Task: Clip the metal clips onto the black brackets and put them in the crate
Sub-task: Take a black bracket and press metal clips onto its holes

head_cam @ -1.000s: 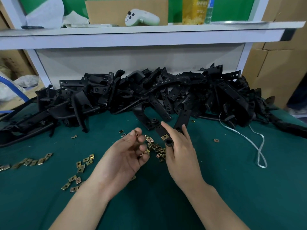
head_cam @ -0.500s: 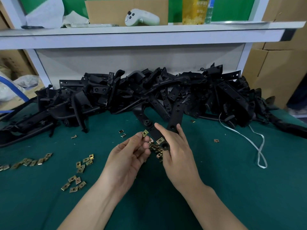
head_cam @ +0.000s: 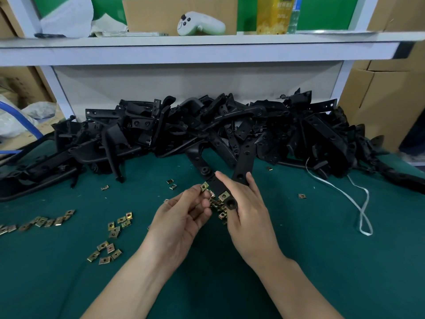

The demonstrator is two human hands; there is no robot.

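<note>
A green tabletop (head_cam: 299,245) is being worked over. Beyond the fingertips its far side is being taken up by a long heap of black brackets (head_cam: 207,130), which is being backed by the frame of a white shelf (head_cam: 207,51). A white cord (head_cam: 358,203) is being left looped on the cloth, well to the right of the right fingers (head_cam: 227,183).

The held bracket (head_cam: 218,188) is being gripped by the right hand (head_cam: 250,217). The hand is being closed round its near end, with the index finger being laid along its upper face. A longer black arm is being pointed away past the fingertips toward the heap.

A brass-coloured fitted clip (head_cam: 224,195) is being carried on the bracket's edge, touching the left side of the right index finger, just above a round boss.

A pinched clip (head_cam: 204,187) is being held between the thumb and tips of the left fingers (head_cam: 195,192). The remaining fingers of the left hand (head_cam: 179,224) are being curled loosely toward the palm. This clip is being kept at the bracket's far left corner, and whether it is seated there cannot be told.

Directly beneath both sets of fingertips, loose clips (head_cam: 219,208) are being left in a small pile. Scattered clips (head_cam: 115,226) are being left in groups well to the left of the left fingers.
</note>
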